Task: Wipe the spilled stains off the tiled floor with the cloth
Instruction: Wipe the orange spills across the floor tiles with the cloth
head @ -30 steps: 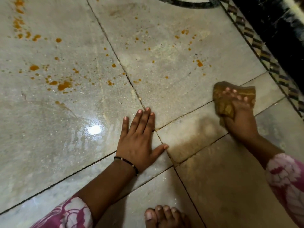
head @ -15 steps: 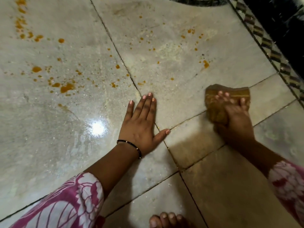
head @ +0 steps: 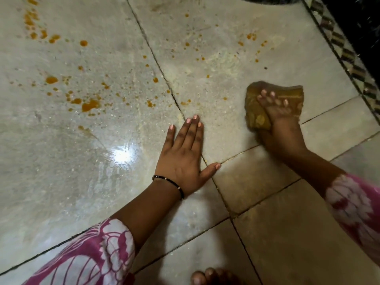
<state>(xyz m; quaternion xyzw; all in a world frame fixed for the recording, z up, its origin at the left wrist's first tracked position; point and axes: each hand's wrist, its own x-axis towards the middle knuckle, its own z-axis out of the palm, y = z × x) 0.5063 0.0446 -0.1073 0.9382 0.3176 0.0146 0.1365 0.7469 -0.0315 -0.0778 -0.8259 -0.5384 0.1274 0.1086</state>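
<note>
Bare toes point(head: 207, 277) show at the bottom edge of the head view, on the pale tiled floor point(head: 298, 233). Pink-and-white floral sleeves point(head: 92, 258) cover both forearms.

The left hand point(head: 183, 159) lies flat on the floor, palm down, fingers straight and close together, thumb spread out to the side across a dark grout line point(head: 218, 188). A thin black bracelet point(head: 170, 185) circles its wrist. A bright glare of light point(head: 123, 156) sits on the glossy tile just left of that hand.

Farther out and to the right, the right hand point(head: 279, 118) presses a crumpled, yellow-brown cloth point(head: 257, 116) onto the floor, fingers spread and slightly bent over the top of it. The cloth touches the tile, near the junction of two grout lines. The tile around it looks dull and smeared.

Beyond the hands, orange stains point(head: 90, 104) spatter the floor: larger drops and blotches on the left tile, finer specks on the tile ahead of the cloth, well apart from it. A patterned border strip point(head: 345, 56) runs along the far right, with a dark surface point(head: 362, 21) behind it.
</note>
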